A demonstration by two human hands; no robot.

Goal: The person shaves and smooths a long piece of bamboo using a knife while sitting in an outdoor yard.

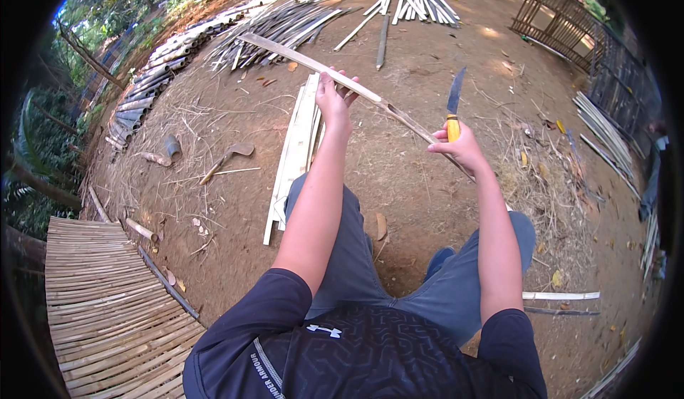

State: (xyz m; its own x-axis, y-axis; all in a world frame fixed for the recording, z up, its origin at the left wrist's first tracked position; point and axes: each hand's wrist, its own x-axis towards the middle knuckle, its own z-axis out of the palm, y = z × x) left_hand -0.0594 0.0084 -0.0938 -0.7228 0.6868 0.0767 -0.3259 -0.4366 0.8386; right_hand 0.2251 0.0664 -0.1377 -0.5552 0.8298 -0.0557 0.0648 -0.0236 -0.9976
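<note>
A long split bamboo strip (306, 60) slants across in front of me, its far end up to the left and its near end down to the right. My left hand (335, 102) grips it around the middle, fingers curled under its edge. My right hand (462, 147) is closed on the yellow handle of a knife (454, 107), whose dark blade points up and away. Fingers of that same hand also touch the strip's lower right part. A dark notch shows on the strip between my two hands.
Pale bamboo slats (288, 158) lie by my left knee. A hatchet-like tool (226, 162) rests on the dirt to the left. Piles of strips (278, 32) and cut bamboo poles (146, 89) lie farther off. A bamboo slat platform (107, 292) stands at lower left.
</note>
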